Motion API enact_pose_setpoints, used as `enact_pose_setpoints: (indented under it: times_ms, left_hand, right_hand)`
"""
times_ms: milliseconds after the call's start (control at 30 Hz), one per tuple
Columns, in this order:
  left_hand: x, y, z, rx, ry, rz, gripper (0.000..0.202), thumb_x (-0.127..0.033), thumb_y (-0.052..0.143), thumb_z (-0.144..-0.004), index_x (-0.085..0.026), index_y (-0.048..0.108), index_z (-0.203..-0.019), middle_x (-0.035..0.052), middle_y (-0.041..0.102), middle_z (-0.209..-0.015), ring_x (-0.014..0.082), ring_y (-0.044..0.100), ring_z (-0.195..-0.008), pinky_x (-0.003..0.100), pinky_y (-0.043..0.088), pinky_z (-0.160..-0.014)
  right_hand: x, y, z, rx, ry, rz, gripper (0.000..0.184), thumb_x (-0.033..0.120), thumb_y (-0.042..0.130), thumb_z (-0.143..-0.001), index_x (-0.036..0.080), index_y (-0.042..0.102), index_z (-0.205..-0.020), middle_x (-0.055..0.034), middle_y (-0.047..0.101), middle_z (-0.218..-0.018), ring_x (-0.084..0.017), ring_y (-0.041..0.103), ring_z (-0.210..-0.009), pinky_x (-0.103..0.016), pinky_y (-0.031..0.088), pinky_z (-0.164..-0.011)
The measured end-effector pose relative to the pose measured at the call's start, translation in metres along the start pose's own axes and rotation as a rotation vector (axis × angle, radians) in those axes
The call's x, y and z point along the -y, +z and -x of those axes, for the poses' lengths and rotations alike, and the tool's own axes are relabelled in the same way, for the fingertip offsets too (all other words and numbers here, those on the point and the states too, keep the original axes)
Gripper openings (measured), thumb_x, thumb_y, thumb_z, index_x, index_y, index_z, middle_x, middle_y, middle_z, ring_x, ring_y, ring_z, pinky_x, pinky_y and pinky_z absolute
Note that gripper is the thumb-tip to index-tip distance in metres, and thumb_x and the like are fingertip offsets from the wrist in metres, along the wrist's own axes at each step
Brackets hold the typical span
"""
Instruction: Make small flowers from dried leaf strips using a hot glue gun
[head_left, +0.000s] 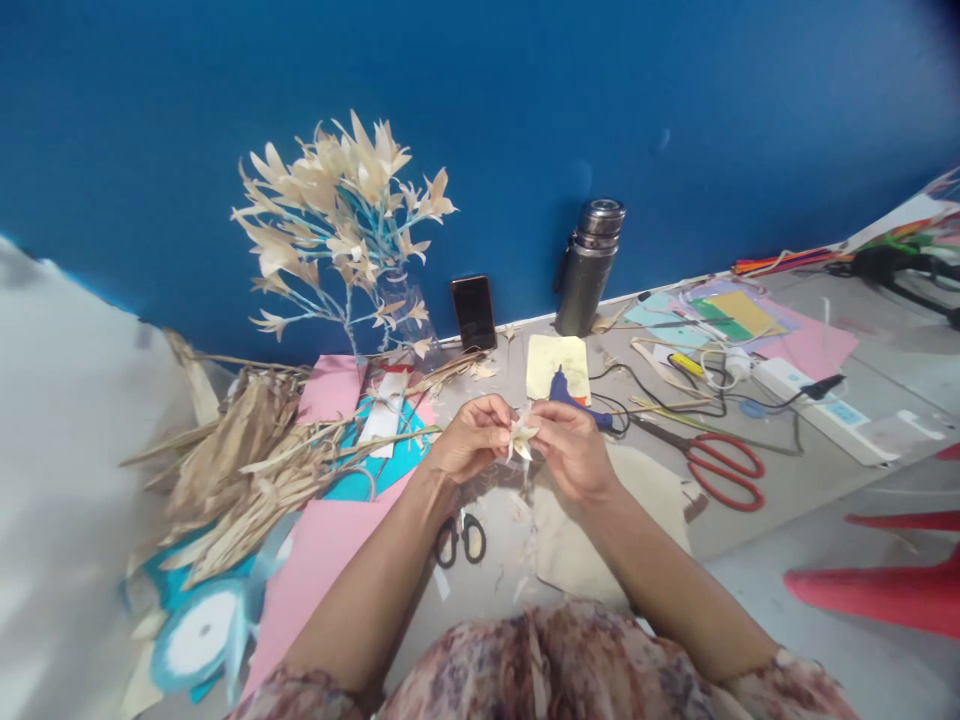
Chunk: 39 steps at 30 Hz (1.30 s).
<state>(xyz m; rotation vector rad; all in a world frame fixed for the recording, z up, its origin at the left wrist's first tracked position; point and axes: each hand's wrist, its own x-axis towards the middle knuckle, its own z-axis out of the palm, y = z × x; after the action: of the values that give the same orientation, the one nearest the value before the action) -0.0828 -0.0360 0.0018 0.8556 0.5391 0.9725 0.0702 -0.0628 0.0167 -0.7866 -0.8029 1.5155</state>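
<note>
Both of my hands meet above the floor mat, pinching a small cream flower made of dried husk [521, 437]. My left hand [471, 437] grips it from the left with curled fingers. My right hand [570, 447] holds it from the right, fingers closed on the petals. Small black-handled scissors [460, 538] lie just below my left wrist. A blue glue gun [571, 396] rests just behind my right hand on a yellow sheet [556, 361].
A vase of husk flowers on blue stems [346, 225] stands by the blue wall, with a phone [473, 312] and a steel flask [589, 266] beside it. Dried husks [240, 460], pink paper [319, 560], a tape roll [196, 635], red scissors [720, 463] and a power strip [814, 405] lie around.
</note>
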Motion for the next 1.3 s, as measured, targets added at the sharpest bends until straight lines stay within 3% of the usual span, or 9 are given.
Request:
enact_pose_setpoints:
  times_ms: [433,1300]
  left_hand:
    - [-0.004,0.01,0.001,-0.009,0.078,-0.076,0.028,-0.018,0.091,-0.055,-0.013,0.067,-0.069,0.0023,0.068,-0.07,0.011,0.06,-0.059,0.022,0.046,-0.056]
    - [-0.006,0.01,0.003,0.015,0.041,-0.099,0.028,-0.031,0.09,-0.06,-0.013,0.074,-0.073,0.0027,0.064,-0.064,0.0102,0.055,-0.053,0.023,0.043,-0.054]
  right_hand:
    - [-0.002,-0.003,0.003,0.102,-0.022,-0.067,0.017,0.034,0.086,-0.061,0.023,0.074,-0.066,0.0006,0.053,-0.066,-0.014,0.047,-0.061,-0.028,0.04,-0.054]
    - [-0.007,-0.009,0.003,0.152,-0.026,-0.016,0.018,0.036,0.085,-0.066,0.024,0.071,-0.071,0.0017,0.051,-0.069,-0.013,0.049,-0.061,-0.029,0.043,-0.059]
